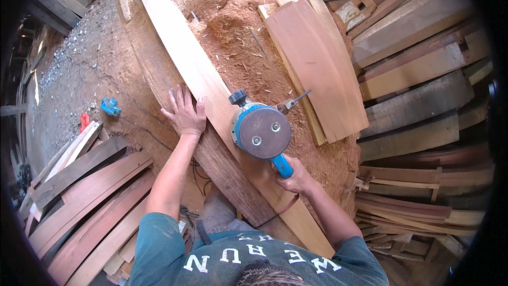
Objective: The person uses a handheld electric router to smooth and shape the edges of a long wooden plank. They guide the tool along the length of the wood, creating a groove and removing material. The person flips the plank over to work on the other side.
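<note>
My right hand (294, 175) is wrapped round the blue handle of a power router (264, 131). It has a round, dark top with two screws, a black knob and a rod at its side. The router stands on a long pale plank (182, 39), hiding part of it. My left hand (185, 112) lies flat with fingers spread, mostly on a dark weathered board (227, 180). Its thumb side is by the pale plank's left edge. The plank runs along that board from far left to near right. The router's bit is hidden.
Right of the router, a wide reddish board (317, 69) lies over paler pieces. Sawdust (227, 26) covers the ground. Stacked planks (418, 116) line the right; curved boards (95, 201) fill the near left. A blue power tool (110, 106) with a cord sits on the left.
</note>
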The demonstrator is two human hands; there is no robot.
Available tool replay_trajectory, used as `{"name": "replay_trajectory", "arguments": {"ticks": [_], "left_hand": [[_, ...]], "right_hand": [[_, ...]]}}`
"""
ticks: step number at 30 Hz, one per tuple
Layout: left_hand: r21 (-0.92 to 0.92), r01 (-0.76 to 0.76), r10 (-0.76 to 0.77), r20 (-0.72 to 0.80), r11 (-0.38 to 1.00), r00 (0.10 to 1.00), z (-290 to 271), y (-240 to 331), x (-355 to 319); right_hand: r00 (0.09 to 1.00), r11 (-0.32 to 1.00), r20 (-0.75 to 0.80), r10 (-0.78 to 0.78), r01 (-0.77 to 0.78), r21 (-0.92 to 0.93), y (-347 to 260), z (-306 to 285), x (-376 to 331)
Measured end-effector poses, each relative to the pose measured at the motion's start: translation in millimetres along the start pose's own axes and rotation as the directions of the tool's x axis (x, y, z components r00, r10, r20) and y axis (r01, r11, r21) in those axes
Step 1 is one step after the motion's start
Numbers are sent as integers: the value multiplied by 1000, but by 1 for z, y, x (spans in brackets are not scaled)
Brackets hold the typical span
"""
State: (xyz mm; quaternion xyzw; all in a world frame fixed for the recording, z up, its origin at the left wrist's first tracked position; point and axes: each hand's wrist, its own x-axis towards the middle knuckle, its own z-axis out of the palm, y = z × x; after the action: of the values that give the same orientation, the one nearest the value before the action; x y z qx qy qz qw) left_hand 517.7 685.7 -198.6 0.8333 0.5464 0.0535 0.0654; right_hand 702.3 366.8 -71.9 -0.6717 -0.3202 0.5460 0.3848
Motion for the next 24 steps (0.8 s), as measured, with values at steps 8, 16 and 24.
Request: {"name": "replay_trajectory", "arguments": {"ticks": [8, 16, 24], "left_hand": [[-22, -13, 12, -29, 1000, 999, 2, -4, 1], [-30, -8, 8, 0, 1000, 1000, 0, -3, 1], [-15, 0, 1, 35, 1000, 999, -2, -1, 2]], "right_hand": [[1000, 996, -1, -9, 9, 83, -16, 4, 45], [997, 992, -5, -74, 74, 103, -32, 7, 81], [982, 981, 0, -188, 188, 53, -36, 6, 117]]}}
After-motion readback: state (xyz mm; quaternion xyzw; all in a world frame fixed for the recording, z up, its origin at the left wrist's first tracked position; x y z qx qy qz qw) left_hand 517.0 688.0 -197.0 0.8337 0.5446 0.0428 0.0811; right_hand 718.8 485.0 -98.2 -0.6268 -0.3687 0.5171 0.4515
